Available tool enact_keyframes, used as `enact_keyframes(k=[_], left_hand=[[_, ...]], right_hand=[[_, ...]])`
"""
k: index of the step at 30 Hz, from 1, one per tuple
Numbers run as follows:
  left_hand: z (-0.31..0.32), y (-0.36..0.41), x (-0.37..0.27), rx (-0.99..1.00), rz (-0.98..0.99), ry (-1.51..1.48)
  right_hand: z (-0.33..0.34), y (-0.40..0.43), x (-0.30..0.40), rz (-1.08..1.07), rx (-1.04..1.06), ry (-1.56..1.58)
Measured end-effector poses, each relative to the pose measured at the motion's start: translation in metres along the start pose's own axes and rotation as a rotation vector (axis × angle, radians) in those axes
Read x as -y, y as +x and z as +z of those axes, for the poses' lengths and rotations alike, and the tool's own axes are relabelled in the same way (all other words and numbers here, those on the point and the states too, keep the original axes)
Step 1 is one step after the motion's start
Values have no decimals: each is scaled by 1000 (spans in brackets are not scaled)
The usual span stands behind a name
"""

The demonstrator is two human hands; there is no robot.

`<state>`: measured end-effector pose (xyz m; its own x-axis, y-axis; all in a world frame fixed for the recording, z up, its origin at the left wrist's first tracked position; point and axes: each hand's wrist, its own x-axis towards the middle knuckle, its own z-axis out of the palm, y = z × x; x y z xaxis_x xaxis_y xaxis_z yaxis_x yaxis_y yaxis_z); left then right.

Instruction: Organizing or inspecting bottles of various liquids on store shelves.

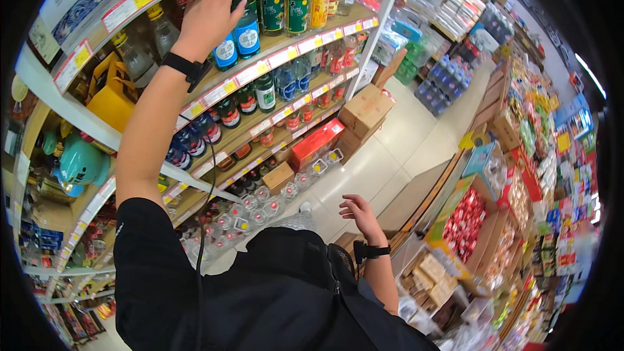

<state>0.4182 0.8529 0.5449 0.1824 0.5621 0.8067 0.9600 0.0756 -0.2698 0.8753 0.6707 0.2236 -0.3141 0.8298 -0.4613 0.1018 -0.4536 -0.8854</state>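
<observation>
My left hand reaches up among glass bottles on an upper store shelf. Its fingers are spread, and the fingertips pass behind or between bottles, so a grip cannot be made out. The thumb lies by the neck of a bottle with a blue label. Another blue-labelled bottle stands just below the hand. Green-labelled bottles stand farther right, beside a yellow-labelled one. My right hand hangs in the air over the aisle, fingers loosely bent and holding nothing. Both wrists wear black bands.
Lower shelves hold more bottles. Large clear jugs and cardboard boxes line the tiled floor at the shelf's foot. Bins of red-wrapped sweets stand across the aisle. A black cable runs along my left side.
</observation>
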Motion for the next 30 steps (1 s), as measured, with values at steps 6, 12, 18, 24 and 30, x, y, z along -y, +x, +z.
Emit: enact_keyframes(k=[6,12,18,24,30], left_hand=[[6,6,1,174,-71,74],[-10,17,11,333,-62,196],[-34,22,6,351,-51,204],[-45,-1,-2,165,69,344],[-78,-20,-42,273,-56,439]], right_hand=[[-37,63,36,-72,85,-59],[-79,129,59,-106,153,-21],[-117,191,79,-74,339,-71],[-148,242,107,-74,490,-195],[-157,279,129,-120,624,-296]])
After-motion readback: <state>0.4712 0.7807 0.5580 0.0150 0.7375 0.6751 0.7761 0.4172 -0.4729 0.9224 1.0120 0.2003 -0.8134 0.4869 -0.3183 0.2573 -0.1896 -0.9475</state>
